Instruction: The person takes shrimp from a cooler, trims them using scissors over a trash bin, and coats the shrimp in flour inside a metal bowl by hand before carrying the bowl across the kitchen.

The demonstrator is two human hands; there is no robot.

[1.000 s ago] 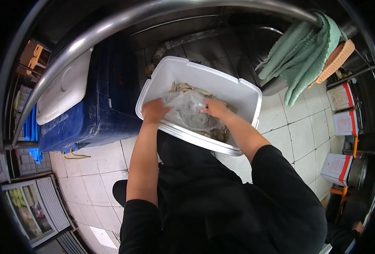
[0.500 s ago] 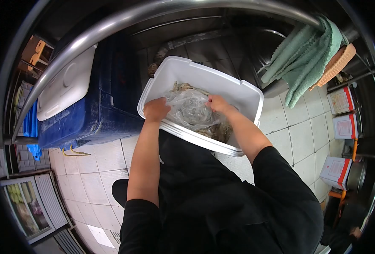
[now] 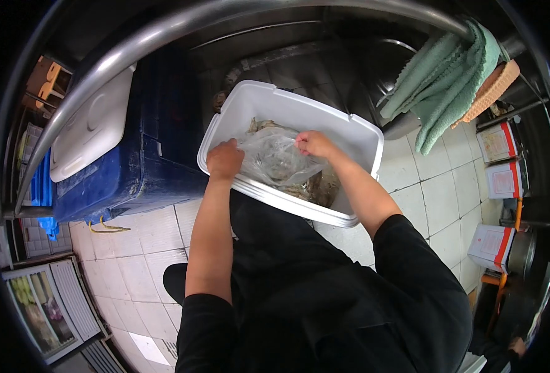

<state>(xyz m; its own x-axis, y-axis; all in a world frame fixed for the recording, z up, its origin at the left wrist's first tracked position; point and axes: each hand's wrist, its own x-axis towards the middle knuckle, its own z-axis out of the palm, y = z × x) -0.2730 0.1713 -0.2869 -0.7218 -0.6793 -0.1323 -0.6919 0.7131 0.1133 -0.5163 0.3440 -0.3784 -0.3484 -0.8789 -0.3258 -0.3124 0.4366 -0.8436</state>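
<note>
Bag [image 3: 280,160] in the tub [image 3: 352,149], edges pinched by left hand [image 3: 226,159] and right hand [image 3: 316,145], looks light, limp (probably slippery) and best held by gathered folds.

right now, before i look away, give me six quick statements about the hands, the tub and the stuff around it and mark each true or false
1. The right hand pinches the clear plastic bag. True.
2. The clear plastic bag lies on the floor. False: it is inside the white tub.
3. Shrimp-like seafood shows beside the bag. True.
4. The blue cooler box stands to the right of the tub in the picture. False: the blue cooler box stands to the left.
5. The green cloth is in the tub. False: the green cloth hangs over the metal rail.
6. The person's sleeves are black. True.
</note>
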